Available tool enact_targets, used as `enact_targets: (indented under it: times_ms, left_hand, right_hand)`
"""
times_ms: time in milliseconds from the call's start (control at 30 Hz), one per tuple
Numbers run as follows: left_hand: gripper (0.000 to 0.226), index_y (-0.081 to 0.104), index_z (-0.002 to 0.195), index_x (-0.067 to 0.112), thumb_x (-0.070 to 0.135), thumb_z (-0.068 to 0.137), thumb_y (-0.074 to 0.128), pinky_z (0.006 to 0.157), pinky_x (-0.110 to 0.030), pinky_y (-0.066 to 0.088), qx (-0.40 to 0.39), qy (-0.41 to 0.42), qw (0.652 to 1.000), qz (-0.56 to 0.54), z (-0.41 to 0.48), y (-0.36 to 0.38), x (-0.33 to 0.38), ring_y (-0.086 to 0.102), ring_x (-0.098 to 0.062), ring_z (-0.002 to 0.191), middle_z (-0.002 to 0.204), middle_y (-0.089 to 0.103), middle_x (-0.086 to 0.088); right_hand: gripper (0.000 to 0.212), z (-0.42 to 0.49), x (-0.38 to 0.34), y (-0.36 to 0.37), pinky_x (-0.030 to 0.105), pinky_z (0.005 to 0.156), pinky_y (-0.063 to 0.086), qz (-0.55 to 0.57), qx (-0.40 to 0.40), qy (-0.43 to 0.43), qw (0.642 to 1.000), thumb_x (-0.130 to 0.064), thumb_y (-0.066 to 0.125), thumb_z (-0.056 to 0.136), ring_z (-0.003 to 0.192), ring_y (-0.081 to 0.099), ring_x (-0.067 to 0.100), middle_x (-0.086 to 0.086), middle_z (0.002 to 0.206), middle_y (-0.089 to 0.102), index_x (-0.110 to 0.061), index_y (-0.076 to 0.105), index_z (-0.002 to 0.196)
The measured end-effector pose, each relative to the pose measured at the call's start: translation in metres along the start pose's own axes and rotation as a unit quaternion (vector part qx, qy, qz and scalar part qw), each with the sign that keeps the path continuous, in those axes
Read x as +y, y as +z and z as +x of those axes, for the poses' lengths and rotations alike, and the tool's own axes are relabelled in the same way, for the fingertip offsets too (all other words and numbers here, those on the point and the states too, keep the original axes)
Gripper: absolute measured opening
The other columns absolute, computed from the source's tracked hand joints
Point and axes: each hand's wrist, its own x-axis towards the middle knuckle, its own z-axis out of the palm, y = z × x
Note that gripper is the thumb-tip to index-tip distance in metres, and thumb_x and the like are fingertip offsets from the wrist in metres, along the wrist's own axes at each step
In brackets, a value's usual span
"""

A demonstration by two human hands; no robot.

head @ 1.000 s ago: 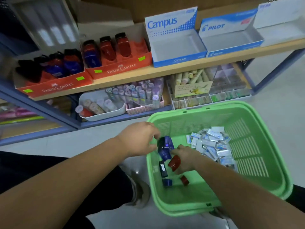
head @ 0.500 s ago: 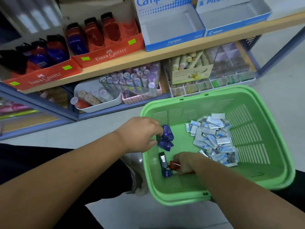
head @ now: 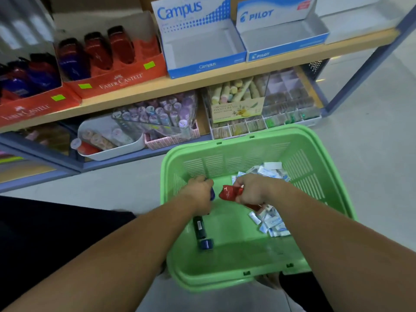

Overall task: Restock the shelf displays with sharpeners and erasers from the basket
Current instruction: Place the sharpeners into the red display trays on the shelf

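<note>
While both were inside the basket (head: 326,158), the left hand (head: 198,194) clutched a blue sharpener (head: 212,195). The right hand (head: 254,191) gripped a red sharpener (head: 228,192), erasers (head: 272,221) just beside it.

Glossy red plastic sharpener (head: 229,192), slotted matt green plastic basket (head: 315,242), printed cardboard display boxes (head: 202,52), wooden shelf (head: 225,75).

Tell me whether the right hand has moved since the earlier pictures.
Yes. Gripping a red sharpener, the right hand has lifted away from the dark sharpener lying on the basket floor and now covers part of the eraser pile.
</note>
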Motion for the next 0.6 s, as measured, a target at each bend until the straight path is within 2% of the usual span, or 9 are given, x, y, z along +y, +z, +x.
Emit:
enact_targets:
  times_ms: [67, 100, 200, 267, 333, 400, 500, 600]
  left_hand:
    - [0.08, 0.038, 0.148, 0.021, 0.043, 0.08, 0.076, 0.105, -0.045, 0.048, -0.012, -0.025, 0.999, 0.036, 0.01, 0.016, -0.003, 0.045, -0.03, 0.127, 0.141, 0.04, -0.008]
    - [0.084, 0.033, 0.15, 0.023, 0.043, 0.08, 0.075, 0.104, -0.045, 0.049, -0.017, -0.026, 0.998, 0.056, 0.012, 0.022, -0.004, 0.043, -0.031, 0.128, 0.143, 0.035, -0.009]
    - [0.076, 0.037, 0.145, 0.024, 0.037, 0.081, 0.076, 0.094, -0.043, 0.054, 0.008, -0.043, 0.997, 0.062, 0.019, 0.03, -0.005, 0.044, -0.029, 0.122, 0.137, 0.029, -0.007]
    - [0.069, 0.042, 0.138, 0.022, 0.032, 0.081, 0.078, 0.086, -0.046, 0.057, 0.042, -0.041, 0.995, 0.08, 0.027, 0.031, -0.002, 0.046, -0.029, 0.118, 0.133, 0.03, -0.005]
    - [0.063, 0.044, 0.134, 0.02, 0.034, 0.082, 0.078, 0.082, -0.046, 0.058, 0.059, -0.045, 0.994, 0.08, 0.03, 0.034, 0.0, 0.046, -0.029, 0.117, 0.13, 0.031, -0.004]
    - [0.065, 0.046, 0.134, 0.02, 0.04, 0.081, 0.077, 0.085, -0.045, 0.056, 0.06, -0.05, 0.996, 0.047, 0.032, 0.038, 0.002, 0.045, -0.03, 0.117, 0.131, 0.031, -0.004]
    - [0.067, 0.046, 0.134, 0.019, 0.035, 0.078, 0.078, 0.088, -0.043, 0.056, 0.088, -0.067, 0.994, -0.02, 0.032, 0.052, 0.005, 0.044, -0.029, 0.113, 0.134, 0.026, -0.003]
    - [0.058, 0.051, 0.126, 0.017, 0.036, 0.079, 0.078, 0.09, -0.041, 0.053, 0.139, -0.108, 0.982, -0.068, 0.027, 0.068, 0.012, 0.047, -0.028, 0.111, 0.132, 0.026, -0.002]
  right_hand:
    - [0.025, -0.007, 0.013, -0.003, 0.032, 0.052, 0.057, 0.108, 0.036, -0.004, 0.993, -0.012, 0.069, 0.095, 0.082, 0.067, 0.031, 0.018, 0.111, 0.063, -0.023, 0.058, 0.114]
    - [0.022, -0.01, 0.022, 0.0, 0.029, 0.051, 0.055, 0.172, 0.038, 0.005, 0.984, -0.012, 0.07, 0.094, 0.082, 0.066, 0.029, 0.016, 0.11, 0.064, -0.023, 0.06, 0.111]
    - [0.022, -0.01, 0.047, 0.014, 0.036, 0.064, 0.057, 0.374, -0.037, 0.037, 0.926, -0.011, 0.066, 0.094, 0.094, 0.065, 0.029, 0.013, 0.111, 0.066, -0.023, 0.063, 0.113]
    - [0.023, -0.007, 0.059, 0.02, 0.039, 0.068, 0.057, 0.449, -0.091, 0.048, 0.888, -0.012, 0.063, 0.095, 0.099, 0.063, 0.03, 0.012, 0.111, 0.064, -0.022, 0.061, 0.115]
    - [0.022, -0.002, 0.063, 0.019, 0.04, 0.067, 0.056, 0.476, -0.125, 0.045, 0.87, -0.013, 0.059, 0.094, 0.097, 0.06, 0.029, 0.012, 0.109, 0.059, -0.02, 0.058, 0.114]
    - [0.027, 0.001, 0.064, 0.017, 0.041, 0.069, 0.057, 0.483, -0.142, 0.045, 0.863, -0.018, 0.058, 0.089, 0.1, 0.059, 0.029, 0.012, 0.112, 0.056, -0.018, 0.057, 0.115]
    - [0.04, 0.007, 0.061, 0.009, 0.04, 0.073, 0.058, 0.471, -0.16, 0.038, 0.867, -0.034, 0.06, 0.08, 0.1, 0.059, 0.028, 0.009, 0.109, 0.056, -0.016, 0.058, 0.115]
    - [0.046, 0.011, 0.054, 0.004, 0.038, 0.07, 0.057, 0.463, -0.163, 0.047, 0.87, -0.049, 0.067, 0.074, 0.094, 0.06, 0.025, 0.006, 0.101, 0.059, -0.018, 0.059, 0.107]
